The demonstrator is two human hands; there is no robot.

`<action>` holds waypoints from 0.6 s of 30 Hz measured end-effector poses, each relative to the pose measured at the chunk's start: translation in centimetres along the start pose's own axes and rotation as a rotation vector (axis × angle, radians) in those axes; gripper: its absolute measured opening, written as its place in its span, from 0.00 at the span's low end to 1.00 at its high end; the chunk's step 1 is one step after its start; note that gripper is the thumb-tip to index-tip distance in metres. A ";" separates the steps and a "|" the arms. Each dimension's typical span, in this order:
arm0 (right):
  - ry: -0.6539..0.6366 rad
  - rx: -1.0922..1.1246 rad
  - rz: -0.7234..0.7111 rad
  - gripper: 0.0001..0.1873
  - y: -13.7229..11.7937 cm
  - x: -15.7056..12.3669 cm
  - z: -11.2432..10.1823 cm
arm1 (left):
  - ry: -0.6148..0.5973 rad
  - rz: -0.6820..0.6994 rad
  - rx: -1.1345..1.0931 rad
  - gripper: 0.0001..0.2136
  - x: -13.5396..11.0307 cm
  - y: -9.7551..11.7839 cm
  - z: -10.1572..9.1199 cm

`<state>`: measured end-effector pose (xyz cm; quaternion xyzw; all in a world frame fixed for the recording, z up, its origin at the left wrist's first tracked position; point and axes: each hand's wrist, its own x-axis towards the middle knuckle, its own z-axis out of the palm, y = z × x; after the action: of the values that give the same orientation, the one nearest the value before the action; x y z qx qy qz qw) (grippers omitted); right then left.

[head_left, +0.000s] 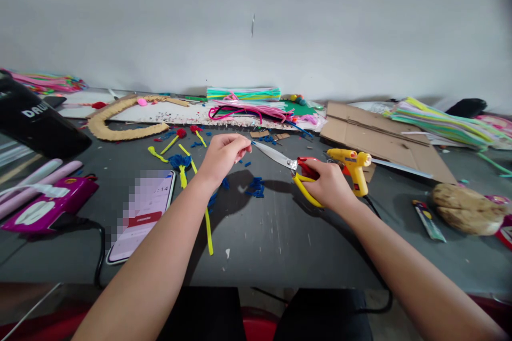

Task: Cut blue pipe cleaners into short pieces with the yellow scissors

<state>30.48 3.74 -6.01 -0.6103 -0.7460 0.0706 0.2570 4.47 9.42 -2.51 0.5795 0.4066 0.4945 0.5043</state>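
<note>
My right hand (330, 184) is wrapped round the red and yellow handles of a pair of scissors (276, 156), whose blades look nearly closed and point left. At the blade tips my left hand (226, 157) pinches a small blue strip (253, 143), mostly hidden by the fingers. Below the hands lie several cut blue pieces (256, 187) on the dark table. A blue tuft with a yellow stem (180, 162) rests left of my left hand, beside a long yellow strip (208, 232).
A yellow glue gun (352, 165) stands just right of my right hand, its black cord trailing to the table edge. A phone (142, 218) lies by my left forearm. Cardboard (376, 136) and pipe cleaner bundles (244, 94) line the back; a black bottle (36, 117) is far left.
</note>
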 end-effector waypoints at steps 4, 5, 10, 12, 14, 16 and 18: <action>-0.006 0.009 0.004 0.06 0.0 0.0 0.0 | -0.003 -0.002 0.001 0.10 0.0 0.0 0.0; -0.005 0.013 0.005 0.06 0.0 0.0 0.0 | -0.003 -0.002 -0.001 0.10 0.0 0.0 0.0; 0.001 0.027 0.008 0.07 0.1 0.0 0.1 | -0.014 -0.001 -0.010 0.10 0.0 0.1 0.0; 0.011 0.048 0.007 0.06 0.1 -0.1 0.2 | -0.022 -0.002 -0.010 0.10 0.0 0.1 0.0; 0.011 0.086 0.021 0.05 0.1 -0.1 0.1 | -0.031 -0.003 -0.010 0.11 0.1 0.1 0.0; -0.003 0.120 0.045 0.04 -0.1 -0.2 0.1 | -0.040 -0.003 -0.007 0.12 0.1 0.1 0.0; -0.024 0.137 0.061 0.05 -0.2 -0.1 -0.1 | -0.050 0.001 0.000 0.13 0.1 0.0 0.0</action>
<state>30.31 3.55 -5.89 -0.6130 -0.7234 0.1365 0.2869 4.51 9.49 -2.45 0.5918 0.3935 0.4803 0.5140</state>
